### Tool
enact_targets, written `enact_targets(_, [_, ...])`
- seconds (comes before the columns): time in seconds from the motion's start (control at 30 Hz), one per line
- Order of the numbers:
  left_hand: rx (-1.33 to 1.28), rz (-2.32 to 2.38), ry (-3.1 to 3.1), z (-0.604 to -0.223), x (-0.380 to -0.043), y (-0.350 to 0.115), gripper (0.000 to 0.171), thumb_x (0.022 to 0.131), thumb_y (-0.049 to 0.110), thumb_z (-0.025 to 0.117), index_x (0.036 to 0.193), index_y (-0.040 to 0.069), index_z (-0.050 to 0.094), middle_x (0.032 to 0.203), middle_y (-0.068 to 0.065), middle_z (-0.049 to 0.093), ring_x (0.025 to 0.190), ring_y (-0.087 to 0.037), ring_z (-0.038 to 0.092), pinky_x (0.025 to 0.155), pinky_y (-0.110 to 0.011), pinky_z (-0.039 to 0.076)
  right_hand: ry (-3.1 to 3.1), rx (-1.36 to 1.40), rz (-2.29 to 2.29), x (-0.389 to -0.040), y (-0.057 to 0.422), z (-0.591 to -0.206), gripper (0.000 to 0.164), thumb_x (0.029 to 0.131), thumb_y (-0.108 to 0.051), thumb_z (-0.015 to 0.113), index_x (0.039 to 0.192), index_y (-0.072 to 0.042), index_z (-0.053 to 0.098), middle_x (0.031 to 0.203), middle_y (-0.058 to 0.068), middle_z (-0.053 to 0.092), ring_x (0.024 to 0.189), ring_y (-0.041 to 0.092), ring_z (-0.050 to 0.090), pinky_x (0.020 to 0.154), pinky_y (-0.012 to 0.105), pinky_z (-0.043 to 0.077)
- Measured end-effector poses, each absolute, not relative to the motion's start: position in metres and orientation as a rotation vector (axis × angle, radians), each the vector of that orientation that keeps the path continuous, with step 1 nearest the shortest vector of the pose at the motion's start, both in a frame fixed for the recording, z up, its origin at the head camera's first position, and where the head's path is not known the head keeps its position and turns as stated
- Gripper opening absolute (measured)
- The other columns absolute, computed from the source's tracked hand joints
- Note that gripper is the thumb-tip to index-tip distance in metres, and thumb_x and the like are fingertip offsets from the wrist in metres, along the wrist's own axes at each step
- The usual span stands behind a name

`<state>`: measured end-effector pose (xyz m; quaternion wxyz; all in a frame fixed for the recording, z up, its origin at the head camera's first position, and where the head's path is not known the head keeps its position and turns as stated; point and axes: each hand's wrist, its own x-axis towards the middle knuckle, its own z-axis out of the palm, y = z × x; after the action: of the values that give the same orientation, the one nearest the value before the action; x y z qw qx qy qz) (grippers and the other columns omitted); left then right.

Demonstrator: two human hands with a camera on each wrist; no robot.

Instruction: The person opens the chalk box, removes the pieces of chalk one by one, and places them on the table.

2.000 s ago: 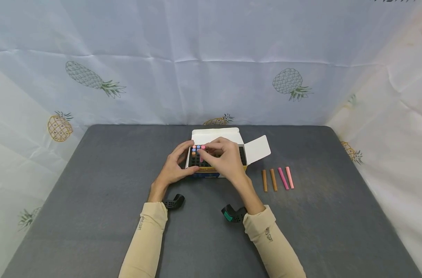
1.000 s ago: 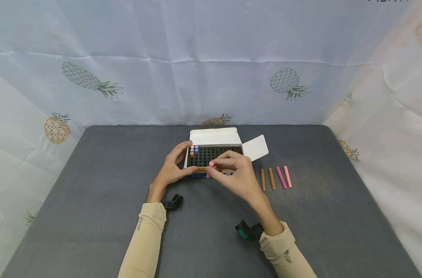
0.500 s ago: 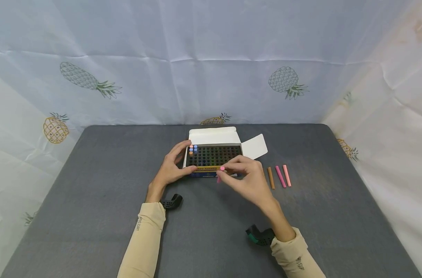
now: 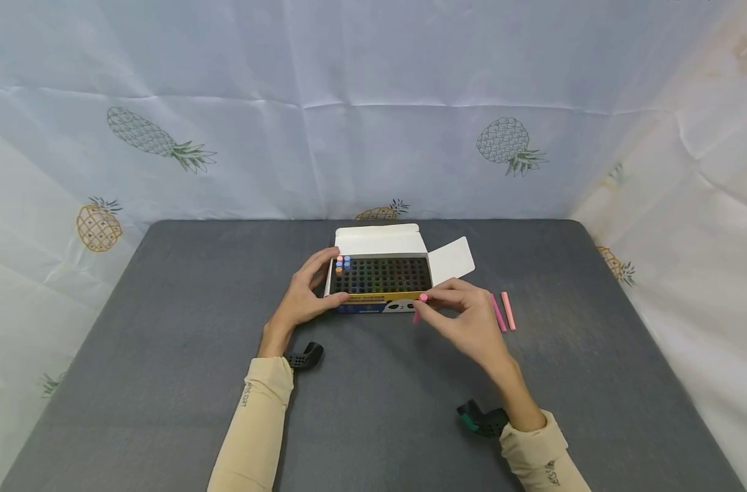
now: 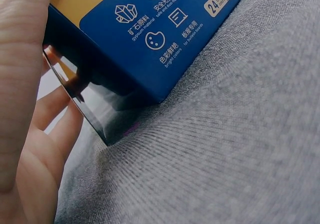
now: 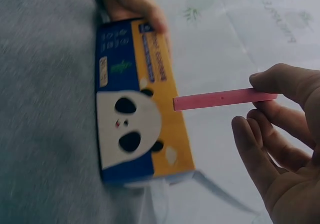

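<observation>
An open chalk box (image 4: pixel 363 308), blue and yellow with a panda face on its front, stands near the far side of the table. My left hand (image 4: pixel 304 295) grips its left end, thumb at the front edge and fingers behind. Between thumb and fingertips my right hand (image 4: pixel 468 324) pinches a pink chalk stick (image 6: pixel 215 101), just in front of the box's right front corner. Inside the box is a black tray of holes, where several coloured chalks (image 4: pixel 346 264) stand in the back left corner.
On the grey table (image 4: pixel 361 424), right of my right hand, lie a dark pink chalk (image 4: pixel 498 313) and a light pink chalk (image 4: pixel 508 311). The box's white lid (image 4: pixel 379 240) and side flap (image 4: pixel 452 261) stick out. A pineapple-print cloth (image 4: pixel 348 157) hangs behind.
My right hand has lifted the pink chalk out of the tray and carried it right and toward me. It now hides the two brown chalks. My left hand stays on the box.
</observation>
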<state>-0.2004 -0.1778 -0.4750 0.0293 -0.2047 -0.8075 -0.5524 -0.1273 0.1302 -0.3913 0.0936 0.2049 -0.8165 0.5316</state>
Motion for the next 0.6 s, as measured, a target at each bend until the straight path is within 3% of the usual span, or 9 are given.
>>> enact_targets(0.27, [-0.628,-1.7,-2.487,-0.477,-0.2,-0.181,0.085,0.082,0.0,0.082,0.156,0.013,0.043,0.165,-0.012,0.035,0.153,-0.036,0.035,0.121,-0.061,0.036,-2.452,0.513,1.523,-0.128,0.155,-0.402,0.005,0.089,-0.002,0.078,0.092,-0.004,0.081,0.09,0.006,0.07,0.072,0.006,0.066,0.059,0.019,0.056])
enact_targets(0.6, [-0.636,-1.708,-2.469,-0.477,-0.199,-0.182,0.081,0.084,0.013,0.084,0.155,0.019,0.045,0.163,-0.007,0.038,0.153,-0.033,0.036,0.121,-0.059,0.036,-2.401,0.365,1.357,-0.133,0.189,-0.407,0.008,0.084,0.004,0.08,0.092,0.003,0.081,0.088,0.015,0.073,0.074,-0.009,0.063,0.065,0.009,0.055])
